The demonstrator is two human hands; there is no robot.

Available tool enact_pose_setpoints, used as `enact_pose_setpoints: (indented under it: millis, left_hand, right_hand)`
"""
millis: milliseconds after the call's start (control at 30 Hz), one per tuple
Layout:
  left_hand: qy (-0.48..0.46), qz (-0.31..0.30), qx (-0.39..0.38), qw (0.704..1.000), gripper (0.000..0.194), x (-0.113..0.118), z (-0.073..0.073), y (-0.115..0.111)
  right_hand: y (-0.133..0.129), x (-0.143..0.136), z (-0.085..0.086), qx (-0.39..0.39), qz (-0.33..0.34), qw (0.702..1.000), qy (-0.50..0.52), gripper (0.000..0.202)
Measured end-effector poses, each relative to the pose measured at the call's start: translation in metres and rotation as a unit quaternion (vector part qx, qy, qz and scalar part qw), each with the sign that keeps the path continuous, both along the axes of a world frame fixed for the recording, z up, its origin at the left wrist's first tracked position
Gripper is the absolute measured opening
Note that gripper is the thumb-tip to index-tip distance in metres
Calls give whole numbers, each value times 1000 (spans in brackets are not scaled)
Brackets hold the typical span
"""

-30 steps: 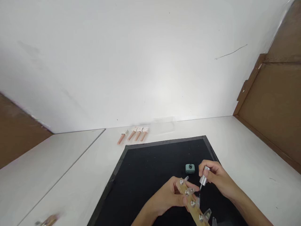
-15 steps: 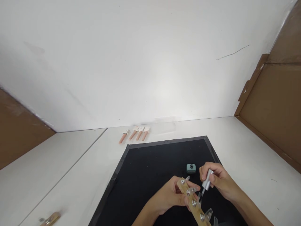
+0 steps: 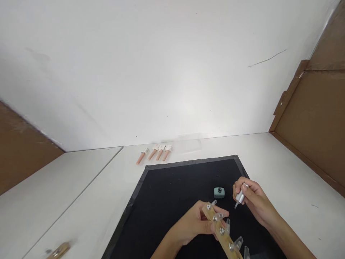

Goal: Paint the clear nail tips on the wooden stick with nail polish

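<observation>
My left hand (image 3: 192,223) is closed around a wooden nail tip stand (image 3: 225,240), a light strip with silver round studs along it. Several clear nail tips (image 3: 238,242) stick out from its right side. In my right hand (image 3: 254,198), pinched between thumb and fingers, is a nail polish brush (image 3: 240,196) with a silver cap handle. Its bristle end points down and left, apart from the tips. Just beyond my hands sits a small teal bottle (image 3: 219,192) with a dark round opening on top. The near end of the strip runs out of view.
A black mat (image 3: 167,194) with grey taped edges lies under my hands on the white table (image 3: 86,208). Several pink sticks with white tops (image 3: 160,153) lie by the wall. Another wooden strip (image 3: 58,250) is at the lower left. Brown cardboard (image 3: 312,122) stands at the right.
My right hand has lifted the brush away from a nail tip, moving up and to the right. My left hand and the strip have hardly moved.
</observation>
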State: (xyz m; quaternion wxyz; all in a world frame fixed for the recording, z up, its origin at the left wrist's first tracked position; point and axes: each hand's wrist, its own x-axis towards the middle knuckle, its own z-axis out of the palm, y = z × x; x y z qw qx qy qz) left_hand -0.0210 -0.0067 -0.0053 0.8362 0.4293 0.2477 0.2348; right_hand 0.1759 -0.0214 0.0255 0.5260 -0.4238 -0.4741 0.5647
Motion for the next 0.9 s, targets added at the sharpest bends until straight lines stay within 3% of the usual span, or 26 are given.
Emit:
enact_pose_setpoints:
  millis: [300, 567, 800, 900]
  left_hand:
    - [1, -3, 2, 1000, 49, 0, 1, 1]
    - [26, 1, 26, 999, 58, 2, 7, 1]
    - [9, 8, 9, 1000, 50, 1, 0, 0]
    - [2, 10, 0, 1000, 50, 1, 1, 0]
  right_hand:
    - [-3, -1, -7, 32, 91, 995, 24, 42]
    - [-4, -2, 0, 66, 145, 987, -33, 44]
    - [-2, 0, 1, 41, 42, 993, -105, 43]
    - [0, 1, 1, 26, -7, 995, -92, 44]
